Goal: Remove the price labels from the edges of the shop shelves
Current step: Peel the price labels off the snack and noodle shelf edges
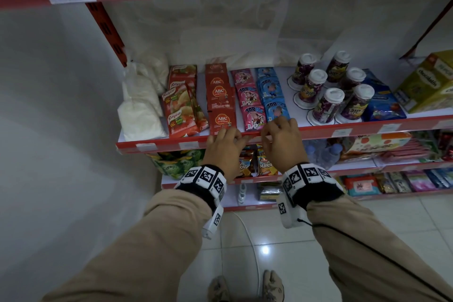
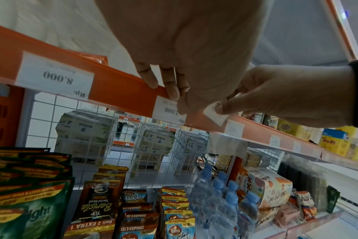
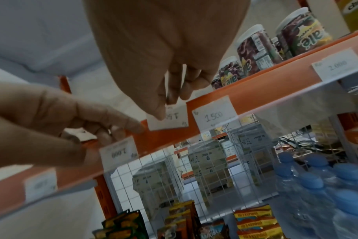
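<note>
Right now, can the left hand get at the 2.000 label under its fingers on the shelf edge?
Probably yes: the left hand already rests on the shelf edge, fingertips at the 2.000 label, nothing between.

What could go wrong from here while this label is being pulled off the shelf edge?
1. The right hand pinches the loose label only near its top edge, so it might tear or slip and fall.
2. Both hands work close under the blue sachets at the shelf edge; a sharp tug could knock one off.
</note>
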### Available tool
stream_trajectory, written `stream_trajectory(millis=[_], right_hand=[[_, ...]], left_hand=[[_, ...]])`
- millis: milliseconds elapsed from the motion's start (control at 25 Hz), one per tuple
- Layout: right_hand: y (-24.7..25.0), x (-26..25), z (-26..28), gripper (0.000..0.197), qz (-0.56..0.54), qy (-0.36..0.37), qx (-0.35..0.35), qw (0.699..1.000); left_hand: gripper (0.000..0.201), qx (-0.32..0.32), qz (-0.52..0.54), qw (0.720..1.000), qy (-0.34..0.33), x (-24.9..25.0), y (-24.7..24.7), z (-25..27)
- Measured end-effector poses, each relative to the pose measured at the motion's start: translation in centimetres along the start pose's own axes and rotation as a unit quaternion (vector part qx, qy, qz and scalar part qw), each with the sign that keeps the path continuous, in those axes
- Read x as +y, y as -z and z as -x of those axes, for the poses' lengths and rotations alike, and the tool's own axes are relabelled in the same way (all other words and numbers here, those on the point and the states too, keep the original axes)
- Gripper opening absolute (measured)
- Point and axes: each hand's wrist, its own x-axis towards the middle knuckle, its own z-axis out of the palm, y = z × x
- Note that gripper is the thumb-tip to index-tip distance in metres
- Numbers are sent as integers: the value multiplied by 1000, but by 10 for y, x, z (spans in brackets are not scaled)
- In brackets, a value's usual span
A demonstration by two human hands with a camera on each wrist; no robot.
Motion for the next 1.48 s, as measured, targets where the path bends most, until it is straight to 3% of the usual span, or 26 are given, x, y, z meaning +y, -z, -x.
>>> stream_trajectory(millis=[120,280,360,480,640,760,880,960,1120,1280,1480], right_hand=[[5,5,-5,8,-157,-32,28,987],[9,-3,-7,33,-415,-155,46,895],[8,-9,-6,34,-496,-189,27,847],[2,-15,-1,24,-533,-198,-6,823],[-7,-20,6,20,-525,-181,-30,831],[-4,-15,9,8,-435,-123,3,892],[2,-1,9,11,-306,-55,-25,950],[5,7,5,13,-283,-48,-24,958],[2,15,-3,12,-205,-43,57,976],[-5,16,-4,10,-150,-30,66,986],[-15,18,4,10,-158,-17,59,986]], left_hand=[[54,20,52,998,15,-1,1,0],[39,58,184,980,40,-4,-3,1],[26,89,231,968,48,-4,-3,-1],[28,101,252,961,56,-3,-2,-3],[20,89,198,974,66,1,-4,-4],[17,94,166,979,71,4,-4,-3],[17,95,135,984,66,6,-3,-1],[26,80,95,991,55,6,-1,-2],[36,51,32,997,42,7,0,-7],[35,63,48,995,56,7,-2,-7],[52,58,27,997,46,8,-5,-3]])
